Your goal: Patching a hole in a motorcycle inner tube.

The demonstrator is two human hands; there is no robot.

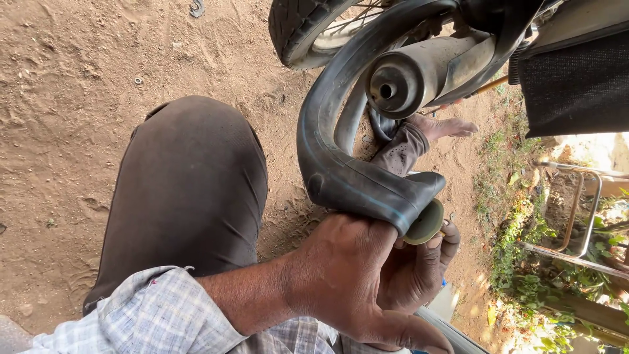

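A black rubber inner tube [354, 183] loops down from the motorcycle and is folded over at its lower end. My left hand [341, 269], on the arm in the checked sleeve, grips that folded end from below. Just behind it, my right hand [419, 269] holds a round olive-green disc [426, 224] pressed against the fold of the tube, fingers curled around the disc's edge. My bent left knee [190, 183] in dark trousers is to the left of the tube.
A motorcycle's metal exhaust pipe [419, 72] and rear tyre [295, 26] hang above the tube. My bare foot [445, 126] rests on the sandy ground. A small washer [138, 80] lies in the dirt. A metal frame [583, 210] stands among weeds at right.
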